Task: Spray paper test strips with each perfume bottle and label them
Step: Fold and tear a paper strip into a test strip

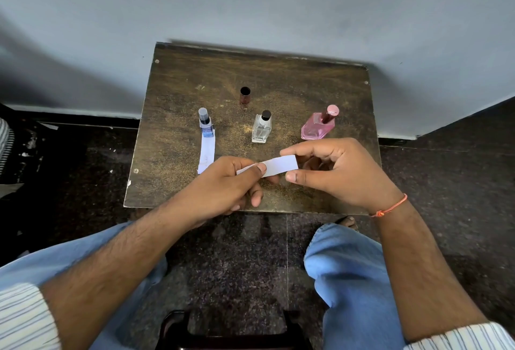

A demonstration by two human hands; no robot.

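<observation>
My left hand (227, 185) pinches the left end of a white paper strip (280, 165) above the front of the small wooden table (195, 76). My right hand (337, 171) hovers at the strip's right end, fingers curled around it, index finger above and thumb below. Three perfume bottles stand in a row: a blue bottle (205, 124) at the left, a clear bottle with a black top (262, 128) in the middle, a pink bottle (319, 125) at the right. Another white strip (207, 153) lies in front of the blue bottle. A dark red cap (245, 95) stands behind.
The table stands against a pale blue wall (250, 1). My knees in blue jeans (345, 266) sit below the table's front edge, over a dark speckled floor (237, 260). A dark stool edge (231, 330) shows at the bottom.
</observation>
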